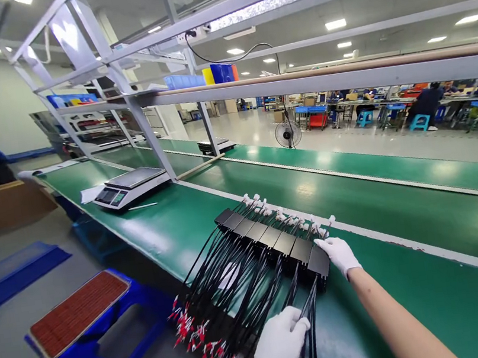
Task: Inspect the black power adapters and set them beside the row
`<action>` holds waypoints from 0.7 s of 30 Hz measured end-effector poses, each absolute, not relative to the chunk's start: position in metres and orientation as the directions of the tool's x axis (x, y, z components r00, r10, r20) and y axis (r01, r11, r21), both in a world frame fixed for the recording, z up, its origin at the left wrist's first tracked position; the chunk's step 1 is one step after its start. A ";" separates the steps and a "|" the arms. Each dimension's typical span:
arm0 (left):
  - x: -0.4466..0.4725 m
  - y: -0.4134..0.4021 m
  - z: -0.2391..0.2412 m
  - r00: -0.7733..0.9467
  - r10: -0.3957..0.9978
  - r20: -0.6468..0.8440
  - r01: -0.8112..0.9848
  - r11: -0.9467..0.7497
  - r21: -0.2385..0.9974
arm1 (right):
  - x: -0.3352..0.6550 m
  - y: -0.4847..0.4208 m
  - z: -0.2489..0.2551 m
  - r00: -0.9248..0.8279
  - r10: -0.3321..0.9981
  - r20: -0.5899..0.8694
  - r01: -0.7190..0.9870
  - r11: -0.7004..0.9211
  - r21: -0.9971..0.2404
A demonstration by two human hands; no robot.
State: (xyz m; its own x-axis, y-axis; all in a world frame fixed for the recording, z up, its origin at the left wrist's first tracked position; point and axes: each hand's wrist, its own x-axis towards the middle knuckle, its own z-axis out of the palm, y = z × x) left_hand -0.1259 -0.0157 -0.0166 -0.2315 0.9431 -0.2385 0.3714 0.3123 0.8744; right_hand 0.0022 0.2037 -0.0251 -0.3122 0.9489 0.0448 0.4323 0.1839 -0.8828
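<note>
So the row of black boxes (pixel 270 239) sits on the green tabletop (pixel 157 233), its long axis running up and left from the hands, with the gloved right hand (pixel 339 256) right at the near end and the left hand (pixel 278 346) lower, by the black cables (pixel 247 279). Right fingers touch the end box, left ones are curled, but can't tell if either's actually pinching anything. Boxes look flat-topped and packed side by side, white connectors (pixel 280 216) out back, red-and-white tips (pixel 185 329) out front.

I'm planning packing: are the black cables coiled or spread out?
Spread out: the black cables run in long, uncoiled strands from the black boxes to their red tips.
</note>
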 end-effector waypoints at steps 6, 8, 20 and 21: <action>-0.134 -0.019 -0.028 -0.320 0.941 -0.112 0.570 0.286 0.770 | 0.013 0.161 -0.046 -0.163 0.979 0.121 0.408 0.179 -0.895; -0.134 -0.024 -0.032 -0.333 0.941 -0.065 0.609 0.267 0.747 | 0.014 0.140 -0.062 -0.213 0.948 0.236 0.407 0.306 -0.861; -0.185 -0.104 -0.025 -0.506 0.715 0.483 0.844 0.294 0.450 | 0.014 0.141 -0.098 -0.362 0.803 0.474 0.397 0.593 -0.700; -0.192 -0.118 -0.024 -0.524 0.662 0.536 0.846 0.329 0.420 | 0.020 0.141 -0.096 -0.372 0.807 0.458 0.395 0.584 -0.709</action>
State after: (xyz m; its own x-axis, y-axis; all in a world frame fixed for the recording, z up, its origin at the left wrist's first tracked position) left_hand -0.1919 -0.1178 -0.0237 -0.5238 0.6618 0.5364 0.8457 0.3289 0.4202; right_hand 0.0200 0.1408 -0.0961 -0.3723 0.8072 0.4580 0.3948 0.5844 -0.7090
